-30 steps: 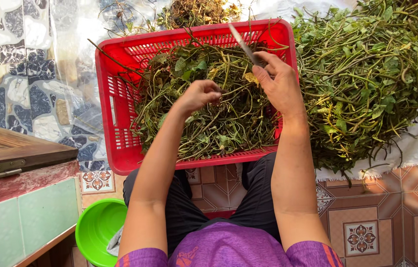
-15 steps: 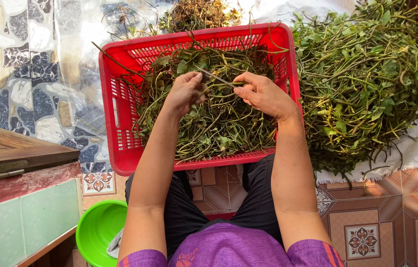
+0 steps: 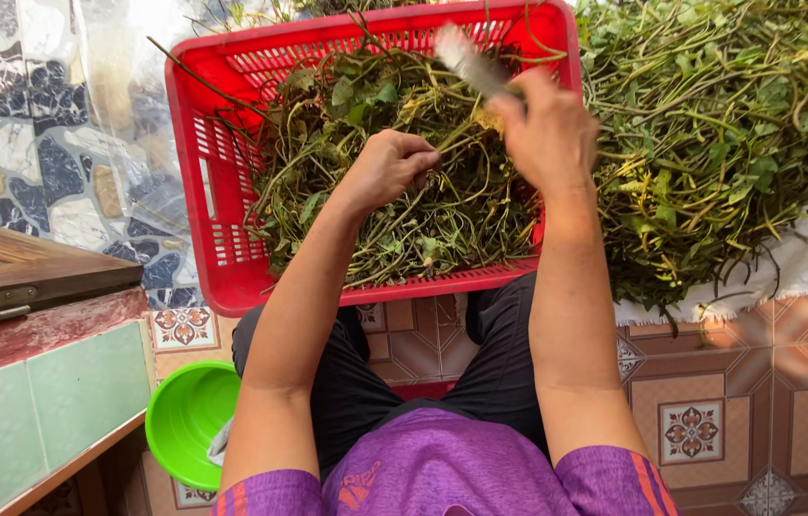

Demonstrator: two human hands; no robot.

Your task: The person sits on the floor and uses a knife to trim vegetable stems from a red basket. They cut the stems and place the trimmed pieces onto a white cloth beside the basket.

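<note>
Looks like a home porch or courtyard floor, not a proper kitchen: patterned floor tiles (image 3: 757, 411), a broken-mosaic tiled patch (image 3: 31, 162), a pale green tiled ledge (image 3: 41, 401), a plastic red crate (image 3: 208, 191) and green basin (image 3: 184, 420), plus a heap of leafy vines (image 3: 719, 124) on a cloth.

A basket (image 3: 222, 191) full of vine cuttings (image 3: 404, 210) sits before the person's knees. A larger heap of vines (image 3: 719, 124) lies on a cloth (image 3: 805, 268) to its right; a bowl (image 3: 184, 420) sits on the floor at near left.
</note>
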